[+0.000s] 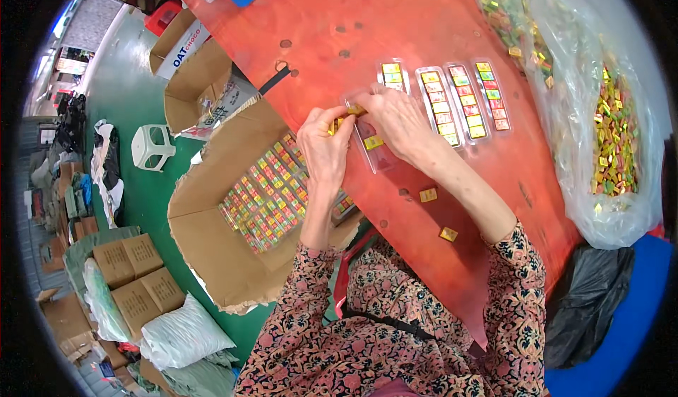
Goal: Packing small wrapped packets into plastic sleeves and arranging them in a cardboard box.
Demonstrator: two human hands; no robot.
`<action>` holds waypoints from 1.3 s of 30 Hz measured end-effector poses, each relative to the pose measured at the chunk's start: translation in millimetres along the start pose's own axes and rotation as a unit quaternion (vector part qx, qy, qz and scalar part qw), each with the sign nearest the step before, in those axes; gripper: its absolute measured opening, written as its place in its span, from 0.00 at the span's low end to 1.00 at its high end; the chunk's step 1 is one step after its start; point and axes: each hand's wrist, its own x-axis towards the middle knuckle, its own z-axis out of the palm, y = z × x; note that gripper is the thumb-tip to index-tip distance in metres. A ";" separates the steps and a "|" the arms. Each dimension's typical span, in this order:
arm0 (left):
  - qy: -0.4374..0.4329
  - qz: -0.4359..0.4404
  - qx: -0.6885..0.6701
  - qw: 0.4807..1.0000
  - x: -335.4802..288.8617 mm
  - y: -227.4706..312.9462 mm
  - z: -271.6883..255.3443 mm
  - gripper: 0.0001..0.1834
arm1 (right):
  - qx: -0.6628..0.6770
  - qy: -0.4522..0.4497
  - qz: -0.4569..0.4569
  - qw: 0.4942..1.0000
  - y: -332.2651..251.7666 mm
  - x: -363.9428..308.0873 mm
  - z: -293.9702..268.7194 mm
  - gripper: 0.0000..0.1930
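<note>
On the red tabletop point(395, 22) lies a clear plastic tray point(382, 162) with a small yellow wrapped piece point(373, 143) in one slot. My left hand point(323, 146) is over the table edge beside this tray, its fingers closed around small gold-yellow wrapped pieces point(335, 126). Close against it, my right hand point(399, 121) reaches over the tray's far end, fingers pinched at another gold piece point(355, 109). My fingers partly hide that piece and the slots beneath. Two loose wrapped pieces, one point(428, 195) farther off and one point(448, 234) nearer, lie by my right forearm.
Several filled trays point(467, 102) lie in a row beyond my right hand. A big clear bag point(565, 143) of loose pieces rests at the right. Left below the table, a cardboard box point(201, 206) holds many filled trays. A white stool point(152, 147) stands on the green floor.
</note>
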 end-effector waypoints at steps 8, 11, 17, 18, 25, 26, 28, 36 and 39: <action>0.003 -0.011 -0.006 1.000 -1.2 -7.2 -1.1 0.07 | -0.094 -0.031 -0.003 0.995 -21.0 9.7 -19.4 0.12; 0.009 -0.002 -0.006 1.000 -2.0 -5.6 -1.7 0.06 | -0.185 -0.072 -0.039 0.979 -29.3 11.3 -18.8 0.11; -0.010 0.021 0.012 1.000 -0.2 -3.7 -1.0 0.07 | -0.202 -0.100 -0.073 0.972 -25.4 12.6 -20.9 0.08; -0.022 0.023 0.016 0.999 0.2 -2.5 -2.3 0.07 | -0.166 -0.083 -0.067 0.980 -25.0 12.7 -24.0 0.07; -0.083 0.050 0.074 0.993 5.6 -1.3 -7.7 0.07 | -0.051 -0.014 -0.022 0.998 -8.9 9.8 -11.3 0.09; -0.080 0.047 0.065 0.994 5.4 -0.1 -6.3 0.07 | -0.051 -0.012 -0.007 0.999 -9.0 8.4 -10.6 0.10; -0.079 0.044 0.057 0.994 4.3 -0.4 -5.7 0.07 | -0.051 -0.012 0.009 0.999 -13.0 6.5 -10.5 0.11; -0.047 0.026 0.052 0.997 0.0 2.9 -4.5 0.08 | -0.082 0.003 0.025 0.996 -27.1 12.0 -2.6 0.06; -0.036 0.016 0.057 0.998 0.0 -2.9 -6.4 0.07 | -0.068 0.009 0.023 0.997 -30.6 14.4 -0.4 0.08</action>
